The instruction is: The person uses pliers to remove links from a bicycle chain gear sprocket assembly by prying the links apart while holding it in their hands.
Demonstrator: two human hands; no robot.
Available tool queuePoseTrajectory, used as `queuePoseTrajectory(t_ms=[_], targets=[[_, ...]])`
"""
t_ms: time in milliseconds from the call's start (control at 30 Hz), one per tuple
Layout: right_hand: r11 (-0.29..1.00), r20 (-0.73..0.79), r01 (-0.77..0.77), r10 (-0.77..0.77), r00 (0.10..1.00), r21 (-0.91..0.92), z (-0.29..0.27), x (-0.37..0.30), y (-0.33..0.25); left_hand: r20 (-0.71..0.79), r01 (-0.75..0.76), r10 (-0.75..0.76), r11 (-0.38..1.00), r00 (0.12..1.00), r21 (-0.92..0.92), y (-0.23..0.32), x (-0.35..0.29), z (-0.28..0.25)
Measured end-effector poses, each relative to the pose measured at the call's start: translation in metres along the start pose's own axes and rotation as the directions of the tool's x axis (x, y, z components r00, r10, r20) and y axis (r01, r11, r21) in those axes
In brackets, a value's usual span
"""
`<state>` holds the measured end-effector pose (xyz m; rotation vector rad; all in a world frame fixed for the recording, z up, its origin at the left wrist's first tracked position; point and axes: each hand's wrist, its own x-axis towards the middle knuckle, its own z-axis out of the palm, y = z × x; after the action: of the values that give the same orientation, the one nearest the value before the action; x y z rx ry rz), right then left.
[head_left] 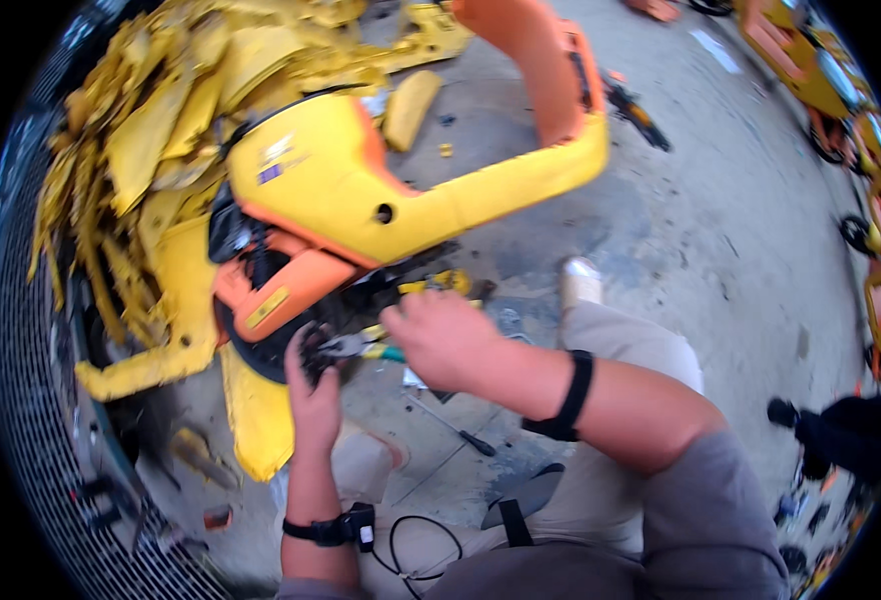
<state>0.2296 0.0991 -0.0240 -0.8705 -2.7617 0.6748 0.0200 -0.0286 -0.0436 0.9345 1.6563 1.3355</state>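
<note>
My left hand [313, 395] is closed around a small black part [313, 352] whose kind I cannot make out. My right hand [443, 338] grips pliers [379, 350] with green and yellow handles. Their metal jaws reach to the black part and seem to touch it. Just beyond both hands lies a large yellow and orange vehicle body piece [326, 170], with a long curved arm to the right. An orange section [296, 297] of it hangs close to my left fingers. A black rounded part [256, 345] shows beneath that section.
A heap of broken yellow panels [191, 90] fills the far left. A screwdriver [471, 440] lies on the floor near my legs, and a black and orange tool [641, 115] lies farther off. Yellow and orange vehicles [851, 130] line the right side. A ridged metal shutter [21, 300] borders the left.
</note>
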Motion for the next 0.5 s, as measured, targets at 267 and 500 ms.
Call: queuePoseTrajectory(t_ms=[267, 500], targets=[[0.995, 0.045, 0.005, -0.001, 0.999, -0.096, -0.015, -0.002, -0.003, 0.091, 0.033, -0.038, 0.997, 0.995, 0.063, 0.023, 0.001, -0.001], [0.997, 0.120, 0.015, -0.006, 0.993, -0.077, -0.012, -0.001, -0.008, 0.139, 0.058, -0.072, 0.993, 0.988, 0.101, 0.032, -0.004, -0.015]])
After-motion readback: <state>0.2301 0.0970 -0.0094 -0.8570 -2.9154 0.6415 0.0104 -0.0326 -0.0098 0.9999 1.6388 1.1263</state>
